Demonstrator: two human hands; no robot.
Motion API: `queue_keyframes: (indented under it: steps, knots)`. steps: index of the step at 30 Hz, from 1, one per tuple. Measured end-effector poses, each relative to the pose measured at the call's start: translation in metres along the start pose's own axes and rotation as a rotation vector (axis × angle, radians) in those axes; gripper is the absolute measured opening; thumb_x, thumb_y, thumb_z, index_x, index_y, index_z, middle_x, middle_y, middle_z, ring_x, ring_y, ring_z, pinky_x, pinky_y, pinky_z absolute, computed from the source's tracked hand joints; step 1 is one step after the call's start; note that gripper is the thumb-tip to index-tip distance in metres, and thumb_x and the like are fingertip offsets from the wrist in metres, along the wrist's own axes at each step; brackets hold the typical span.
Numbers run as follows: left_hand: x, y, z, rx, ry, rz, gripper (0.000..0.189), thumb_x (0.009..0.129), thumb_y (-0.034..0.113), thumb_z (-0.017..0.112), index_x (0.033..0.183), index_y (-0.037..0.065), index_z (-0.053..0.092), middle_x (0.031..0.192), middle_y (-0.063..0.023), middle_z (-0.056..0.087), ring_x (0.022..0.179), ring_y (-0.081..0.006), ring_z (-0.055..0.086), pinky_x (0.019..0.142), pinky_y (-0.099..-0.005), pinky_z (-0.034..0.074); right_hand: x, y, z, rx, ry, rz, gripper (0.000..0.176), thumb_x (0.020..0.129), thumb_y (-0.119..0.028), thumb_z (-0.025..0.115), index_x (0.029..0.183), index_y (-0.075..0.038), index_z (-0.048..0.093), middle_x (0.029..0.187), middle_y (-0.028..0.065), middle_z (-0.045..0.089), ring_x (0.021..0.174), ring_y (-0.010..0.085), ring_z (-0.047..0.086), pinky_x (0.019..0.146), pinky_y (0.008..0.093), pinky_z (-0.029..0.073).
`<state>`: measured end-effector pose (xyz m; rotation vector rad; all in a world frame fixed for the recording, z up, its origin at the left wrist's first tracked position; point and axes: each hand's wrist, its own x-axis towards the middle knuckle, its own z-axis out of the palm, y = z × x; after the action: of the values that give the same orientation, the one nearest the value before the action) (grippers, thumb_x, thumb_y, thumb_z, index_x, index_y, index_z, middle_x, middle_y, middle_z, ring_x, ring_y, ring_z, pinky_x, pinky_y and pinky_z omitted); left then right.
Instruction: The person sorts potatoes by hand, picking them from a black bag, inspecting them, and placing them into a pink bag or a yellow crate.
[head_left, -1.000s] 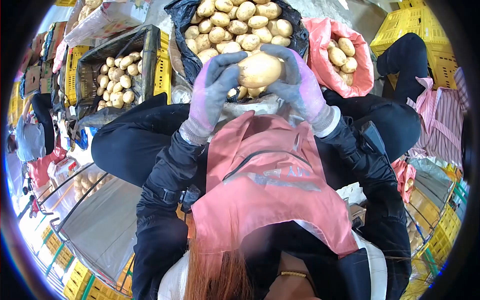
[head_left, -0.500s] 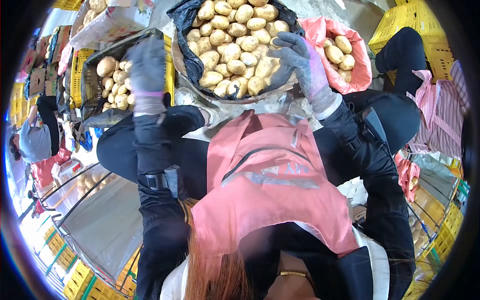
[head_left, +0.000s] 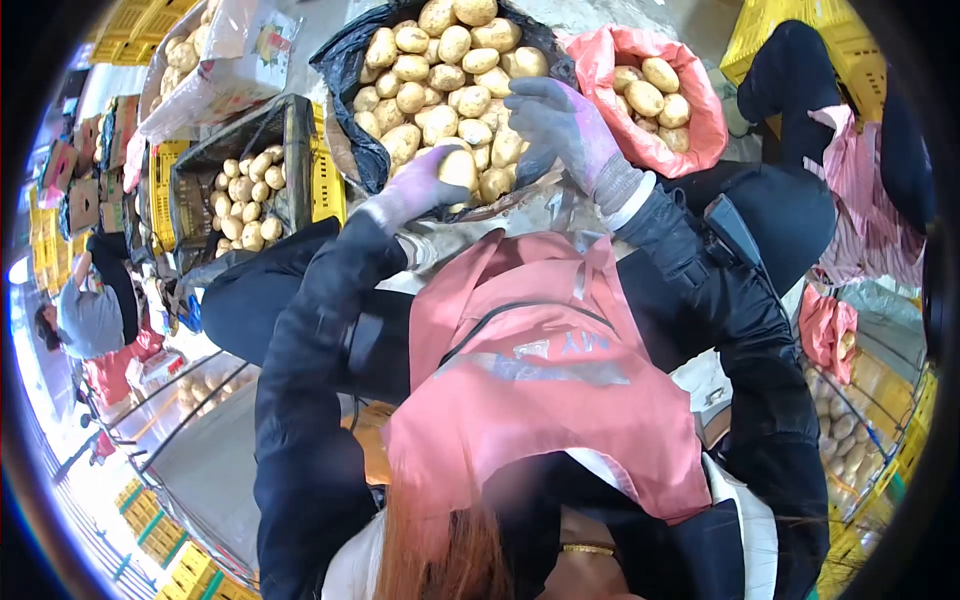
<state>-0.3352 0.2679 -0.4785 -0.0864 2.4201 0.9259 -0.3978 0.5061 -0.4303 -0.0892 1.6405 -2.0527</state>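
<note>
My left hand (head_left: 410,188), in a grey and purple work glove, grips a pale potato (head_left: 458,170) at the near edge of a big heap of potatoes (head_left: 440,122). The heap fills a wide container lined with a black plastic bag (head_left: 343,72). My right hand (head_left: 568,125), gloved the same way, is over the right side of the heap with fingers spread and thumb apart. Close to its right stands a pink bag (head_left: 708,135) with several potatoes inside.
On the left a black-lined crate (head_left: 295,150) holds smaller potatoes, beside a yellow crate (head_left: 328,180). A white box (head_left: 240,65) with potatoes stands behind it. Another person's leg (head_left: 800,80) is at the right, near yellow crates (head_left: 850,50). A co-worker (head_left: 92,315) is far left.
My left hand has moved from above the left crate to the large heap and closed on a potato. The right hand stays over the heap's right side. The whole view has shifted slightly.
</note>
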Motion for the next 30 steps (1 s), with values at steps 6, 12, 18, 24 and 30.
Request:
queue_keyframes:
  steps: [6, 12, 18, 24, 30]
  knots:
    - [-0.056, 0.046, -0.026, -0.811, 0.150, 0.272, 0.076, 0.069, 0.008, 0.080, 0.137, 0.003, 0.046, 0.126, -0.0090, 0.055, 0.119, -0.0181, 0.053, 0.103, -0.0326, 0.043, -0.010, 0.003, 0.020, -0.146, -0.216, 0.257, 0.053, 0.091, -0.031, 0.066, 0.134, -0.005, 0.051, 0.109, 0.0079, 0.064, 0.090, 0.0160, 0.061, 0.079, 0.0264, 0.049]
    - [-0.064, 0.055, -0.013, -0.899, 0.246, 0.397, 0.075, 0.067, 0.006, 0.081, 0.134, 0.002, 0.047, 0.133, -0.0113, 0.051, 0.126, -0.0194, 0.049, 0.109, -0.0348, 0.039, -0.018, 0.022, 0.020, 0.711, -0.518, 0.666, 0.048, 0.099, -0.031, 0.057, 0.137, -0.004, 0.046, 0.127, 0.0137, 0.056, 0.119, 0.0247, 0.057, 0.091, 0.0356, 0.056]
    - [-0.054, 0.043, -0.004, -1.079, 0.144, 0.281, 0.075, 0.080, 0.008, 0.077, 0.144, 0.002, 0.038, 0.136, -0.0123, 0.049, 0.124, -0.0205, 0.051, 0.102, -0.0333, 0.046, -0.023, -0.007, 0.022, 0.000, -0.226, 0.055, 0.046, 0.093, -0.019, 0.065, 0.135, -0.004, 0.052, 0.126, 0.0077, 0.058, 0.114, 0.0181, 0.057, 0.097, 0.0329, 0.049]
    - [-0.055, 0.036, -0.007, -1.127, 0.079, 0.322, 0.074, 0.082, 0.008, 0.074, 0.145, 0.002, 0.037, 0.136, -0.0125, 0.048, 0.124, -0.0207, 0.051, 0.100, -0.0333, 0.047, -0.017, -0.006, 0.019, -0.069, -0.221, -0.014, 0.033, 0.099, -0.023, 0.051, 0.125, -0.006, 0.061, 0.118, 0.0022, 0.062, 0.106, 0.0108, 0.059, 0.086, 0.0237, 0.050]
    - [-0.053, 0.032, -0.006, -1.158, 0.051, 0.330, 0.071, 0.082, 0.004, 0.072, 0.145, 0.002, 0.038, 0.134, -0.0103, 0.049, 0.121, -0.0188, 0.052, 0.099, -0.0313, 0.048, -0.010, -0.003, 0.023, -0.123, -0.210, -0.001, 0.034, 0.098, -0.026, 0.054, 0.125, -0.006, 0.061, 0.118, 0.0016, 0.061, 0.106, 0.0096, 0.058, 0.088, 0.0239, 0.049]
